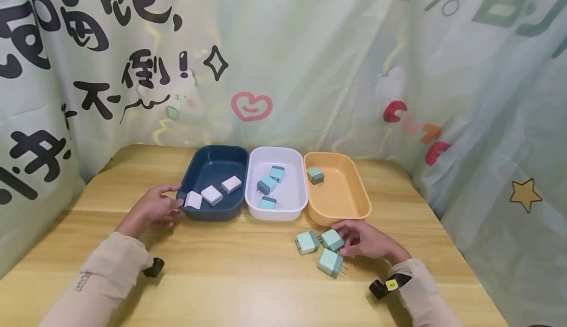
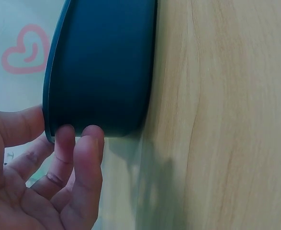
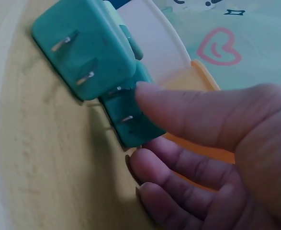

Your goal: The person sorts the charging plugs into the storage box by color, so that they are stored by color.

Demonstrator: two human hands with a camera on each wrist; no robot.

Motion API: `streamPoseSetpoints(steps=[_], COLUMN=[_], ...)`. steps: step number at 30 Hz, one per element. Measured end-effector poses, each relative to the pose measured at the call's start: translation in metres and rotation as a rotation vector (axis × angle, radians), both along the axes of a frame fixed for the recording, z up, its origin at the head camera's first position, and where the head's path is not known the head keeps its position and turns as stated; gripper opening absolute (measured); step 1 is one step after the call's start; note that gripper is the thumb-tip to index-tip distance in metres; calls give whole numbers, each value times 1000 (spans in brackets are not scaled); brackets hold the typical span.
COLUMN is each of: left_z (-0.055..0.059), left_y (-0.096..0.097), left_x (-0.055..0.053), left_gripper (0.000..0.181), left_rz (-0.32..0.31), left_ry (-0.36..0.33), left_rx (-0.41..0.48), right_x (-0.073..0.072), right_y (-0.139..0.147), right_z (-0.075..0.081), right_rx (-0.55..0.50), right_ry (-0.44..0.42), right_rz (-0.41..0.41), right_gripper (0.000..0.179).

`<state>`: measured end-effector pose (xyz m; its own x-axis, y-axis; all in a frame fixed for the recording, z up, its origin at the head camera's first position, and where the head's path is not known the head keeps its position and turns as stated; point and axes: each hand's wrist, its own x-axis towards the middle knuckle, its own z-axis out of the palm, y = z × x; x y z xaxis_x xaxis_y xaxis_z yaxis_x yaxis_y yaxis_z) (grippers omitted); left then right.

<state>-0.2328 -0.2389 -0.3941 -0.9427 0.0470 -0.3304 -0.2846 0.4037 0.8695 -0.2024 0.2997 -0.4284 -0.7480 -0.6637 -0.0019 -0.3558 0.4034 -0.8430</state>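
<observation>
My left hand (image 1: pixel 155 208) is at the near left corner of a navy plastic tray (image 1: pixel 217 213); thumb and fingertips grip its rim and outer wall in the left wrist view. My right hand (image 1: pixel 365 241) has thumb and fingers around a mint-green plug charger (image 1: pixel 332 240) on the table, just before the orange tray (image 1: pixel 347 196). In the right wrist view the thumb lies on this charger's teal pronged end (image 3: pixel 133 122). Two similar chargers lie close by, one on the left (image 1: pixel 307 242) and one nearer (image 1: pixel 330 262), prongs pointing right.
Several white chargers (image 1: pixel 211 195) lie in the navy tray. The white middle tray (image 1: pixel 276 214) holds several light-blue chargers (image 1: pixel 267 184); one green charger (image 1: pixel 316 176) sits in the orange tray. The trays stand side by side on a wooden table (image 1: pixel 248 277) before a printed curtain (image 1: pixel 310 61).
</observation>
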Motion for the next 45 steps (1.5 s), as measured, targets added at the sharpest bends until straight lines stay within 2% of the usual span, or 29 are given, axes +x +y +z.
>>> streamPoseSetpoints(steps=[8,15,25,29,34,45], left_z=[2,2,1,1,3,2], left_y=[0,1,1,1,1,2], left_x=[-2,-2,-3,-2,-2,-1], left_gripper=[64,62,63,63,63,62], left_rz=[-6,2,-6,-8,-5,-5], left_ry=[-8,-7,0,1,-1,4], left_rx=[-14,-3,0,-7,-14,-18], right_x=[0,3,13,15,13,8], right_y=[-4,-6,-3,0,4,4], right_z=[4,10,25,32,37,47], right_rx=[73,93,123,107,72,95], right_ry=[3,-17,-80,-93,-84,-62], right_rz=[-24,-40,-114,-119,-122,-136], right_gripper=[49,44,44,45,47,48])
